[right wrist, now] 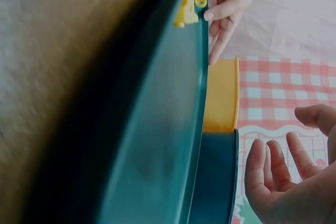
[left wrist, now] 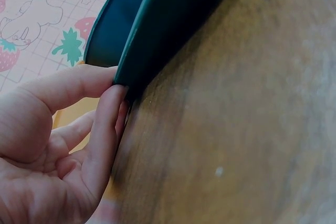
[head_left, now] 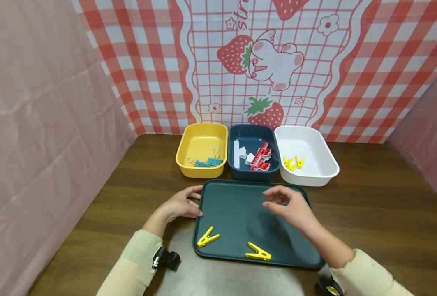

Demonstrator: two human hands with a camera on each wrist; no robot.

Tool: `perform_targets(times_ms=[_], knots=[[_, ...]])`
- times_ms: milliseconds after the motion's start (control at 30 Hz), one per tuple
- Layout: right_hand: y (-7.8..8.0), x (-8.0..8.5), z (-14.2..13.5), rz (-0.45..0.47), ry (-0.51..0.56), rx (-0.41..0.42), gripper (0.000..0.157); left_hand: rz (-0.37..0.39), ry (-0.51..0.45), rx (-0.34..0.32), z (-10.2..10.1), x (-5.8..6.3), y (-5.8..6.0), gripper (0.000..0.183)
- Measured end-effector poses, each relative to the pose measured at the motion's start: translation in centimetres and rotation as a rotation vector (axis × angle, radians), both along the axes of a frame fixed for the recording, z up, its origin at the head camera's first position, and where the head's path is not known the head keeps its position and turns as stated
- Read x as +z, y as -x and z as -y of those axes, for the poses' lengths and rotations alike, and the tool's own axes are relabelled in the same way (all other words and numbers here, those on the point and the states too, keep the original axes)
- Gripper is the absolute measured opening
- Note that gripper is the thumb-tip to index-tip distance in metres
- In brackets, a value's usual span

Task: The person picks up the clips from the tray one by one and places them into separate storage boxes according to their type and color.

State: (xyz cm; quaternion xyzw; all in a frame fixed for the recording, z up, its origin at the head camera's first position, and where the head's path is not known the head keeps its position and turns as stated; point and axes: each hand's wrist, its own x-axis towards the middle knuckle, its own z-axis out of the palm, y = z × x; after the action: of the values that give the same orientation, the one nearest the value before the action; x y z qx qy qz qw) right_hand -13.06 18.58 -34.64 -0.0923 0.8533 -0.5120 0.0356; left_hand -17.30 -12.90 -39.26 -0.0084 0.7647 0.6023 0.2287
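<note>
My left hand (head_left: 182, 203) is at the left edge of a dark green tray (head_left: 236, 209), thumb and fingers spread apart and touching its rim. In the left wrist view those fingertips (left wrist: 116, 88) meet the rim. Above the right part of the tray hovers my right hand (head_left: 290, 205), fingers loosely bent with nothing between them. Two yellow clothespins lie on the tray: one clothespin (head_left: 207, 237) in its near left corner, another clothespin (head_left: 258, 252) along the near edge.
Behind the tray stand three bins: a yellow bin (head_left: 201, 142) with teal binder clips (head_left: 213, 162), a dark blue bin (head_left: 253, 176) with white and red clips (head_left: 261, 158), and a white bin (head_left: 314, 164) with yellow clothespins (head_left: 290, 164). A checked cloth (head_left: 159, 61) hangs behind.
</note>
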Motion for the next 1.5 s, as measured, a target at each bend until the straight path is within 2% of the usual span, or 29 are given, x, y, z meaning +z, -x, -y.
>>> perform_targets(times_ms=[333, 567, 1133, 1500], knots=[[-1.3, -0.7, 0.8, -0.011, -0.024, 0.147, 0.034, -0.005, -0.009, 0.001, 0.0, -0.2, 0.1, 0.083], [-2.0, -1.2, 0.8, -0.002, -0.066, 0.281, 0.036, -0.007, -0.016, 0.005, 0.0, -0.1, 0.0, 0.083], [-2.8, -2.6, 0.8, 0.064, -0.136, 0.523, 0.037, 0.002, -0.017, 0.003, 0.0, -0.2, 0.1, 0.082], [-2.8, -3.2, 0.9, 0.070, -0.151, 0.658, 0.028, -0.002, -0.027, 0.005, 0.1, -0.3, 0.1, 0.084]])
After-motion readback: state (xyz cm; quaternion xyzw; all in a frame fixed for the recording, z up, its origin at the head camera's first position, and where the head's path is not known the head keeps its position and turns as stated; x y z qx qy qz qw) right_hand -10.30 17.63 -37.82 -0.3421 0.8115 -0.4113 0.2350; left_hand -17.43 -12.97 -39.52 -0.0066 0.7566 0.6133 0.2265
